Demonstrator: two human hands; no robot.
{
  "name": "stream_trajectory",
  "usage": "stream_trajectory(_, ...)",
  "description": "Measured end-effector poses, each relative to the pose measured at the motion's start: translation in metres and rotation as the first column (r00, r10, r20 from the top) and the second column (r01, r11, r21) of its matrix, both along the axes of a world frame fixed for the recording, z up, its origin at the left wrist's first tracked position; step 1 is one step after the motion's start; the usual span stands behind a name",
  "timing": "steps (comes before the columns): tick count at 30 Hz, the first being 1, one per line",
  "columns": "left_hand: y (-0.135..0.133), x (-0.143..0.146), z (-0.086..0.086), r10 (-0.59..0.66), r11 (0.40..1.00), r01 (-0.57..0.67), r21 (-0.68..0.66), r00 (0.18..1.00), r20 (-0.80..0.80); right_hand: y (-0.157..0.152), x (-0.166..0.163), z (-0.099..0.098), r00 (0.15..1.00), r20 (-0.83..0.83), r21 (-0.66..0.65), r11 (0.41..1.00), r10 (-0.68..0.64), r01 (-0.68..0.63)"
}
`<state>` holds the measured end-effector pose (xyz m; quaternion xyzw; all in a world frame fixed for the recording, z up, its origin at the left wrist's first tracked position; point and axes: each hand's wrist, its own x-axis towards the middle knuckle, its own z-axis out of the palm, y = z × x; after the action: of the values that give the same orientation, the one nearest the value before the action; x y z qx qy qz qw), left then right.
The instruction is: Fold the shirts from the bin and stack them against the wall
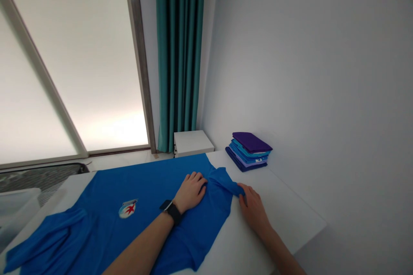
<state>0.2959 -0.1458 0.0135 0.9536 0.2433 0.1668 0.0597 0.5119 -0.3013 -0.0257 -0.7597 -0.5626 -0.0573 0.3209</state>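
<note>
A blue T-shirt (145,184) lies spread over the white table, with a small white and red print (128,209) on it. My left hand (191,191), with a dark watch (171,211) at the wrist, rests palm down on the cloth, fingers stretched out. At the shirt's right side, my right hand (253,206) pinches the end of a bunched, turned-over piece of the fabric between thumb and fingers. Loose folds gather at the lower left of the shirt.
A stack of folded purple and blue clothes (248,151) sits at the table's (274,197) back right, by the wall. Beyond stand a white cabinet (192,141) and a green curtain (179,60). A translucent bin (19,210) is at far left.
</note>
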Motion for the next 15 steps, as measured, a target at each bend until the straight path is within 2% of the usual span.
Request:
stream_trajectory(5, 0.000, 0.000, -0.001, -0.002, 1.000, 0.002, 0.009, 1.000, 0.000, -0.001, -0.005, -0.001, 0.988, 0.000, -0.011, 0.988, 0.155, -0.155)
stream_trajectory(10, 0.000, 0.001, -0.002, 0.003, 1.000, -0.003, 0.007, 1.000, 0.004, 0.010, -0.007, -0.003, 0.996, -0.068, -0.069, 0.996, 0.053, -0.057)
stream_trajectory(15, 0.001, 0.001, -0.003, -0.003, 1.000, 0.003, 0.008, 1.000, 0.010, 0.027, -0.005, 0.002, 0.982, -0.107, -0.008, 0.987, 0.157, -0.159)
